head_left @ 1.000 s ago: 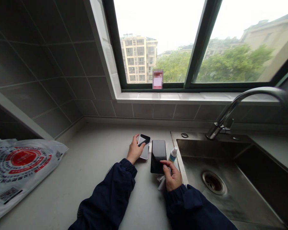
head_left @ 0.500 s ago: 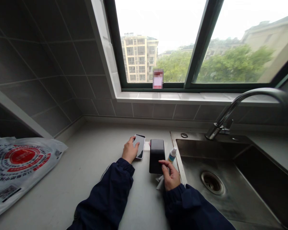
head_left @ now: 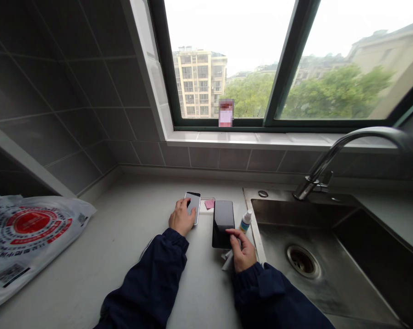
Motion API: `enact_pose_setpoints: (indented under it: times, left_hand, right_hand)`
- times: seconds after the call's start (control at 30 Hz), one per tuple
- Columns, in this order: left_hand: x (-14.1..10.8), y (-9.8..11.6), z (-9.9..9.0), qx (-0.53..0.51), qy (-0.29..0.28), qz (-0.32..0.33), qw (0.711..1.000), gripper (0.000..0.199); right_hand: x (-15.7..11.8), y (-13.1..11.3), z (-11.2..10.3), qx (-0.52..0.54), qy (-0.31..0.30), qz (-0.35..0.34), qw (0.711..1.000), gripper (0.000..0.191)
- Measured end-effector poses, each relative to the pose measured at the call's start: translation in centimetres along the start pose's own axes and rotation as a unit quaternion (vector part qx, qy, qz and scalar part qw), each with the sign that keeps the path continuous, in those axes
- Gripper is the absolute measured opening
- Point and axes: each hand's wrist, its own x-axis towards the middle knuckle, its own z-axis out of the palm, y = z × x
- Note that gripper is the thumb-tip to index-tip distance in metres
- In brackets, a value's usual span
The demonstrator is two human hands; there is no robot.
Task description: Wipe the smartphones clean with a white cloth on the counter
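My left hand rests over a white-edged phone on the counter, thumb on the screen's right side and fingers at its left. My right hand pinches the lower right edge of a large black phone whose dark screen faces up. Between the two phones lies a small pink square on a flat, pale-edged piece. A small white-capped bottle stands just beyond my right hand. Some crumpled white material shows partly under that hand.
To the right is a steel sink with a curved faucet. A printed plastic bag lies on the counter at the left. A tiled sill and a window are behind.
My left hand has moved left with the white-edged phone, uncovering more of the pink square. The black phone has shifted and tilted slightly in my right hand.
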Motion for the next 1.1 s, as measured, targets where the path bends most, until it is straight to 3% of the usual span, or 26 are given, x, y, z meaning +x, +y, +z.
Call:
enact_pose_setpoints:
  times: [0.37,0.67,0.97,1.1]
  left_hand:
    - [-1.3,1.0,-1.1,0.07,-0.022,-0.036,0.997,0.057]
    - [-1.4,1.4,-2.2,0.102,-0.032,-0.03,0.994,0.058]
    - [-1.4,1.0,-1.4,0.084,-0.03,-0.023,0.996,0.063]
    - [-1.3,0.7,-1.0,0.07,-0.041,-0.004,0.997,0.077]
  right_hand:
    - [0.1,0.1,0.0,-0.003,-0.007,0.009,1.0,0.03]
    - [0.1,0.1,0.0,-0.004,-0.01,0.013,1.0,0.028]
    - [0.1,0.2,0.0,-0.004,-0.012,0.017,1.0,0.029]
    - [0.1,0.1,0.0,-0.003,-0.012,0.014,1.0,0.03]
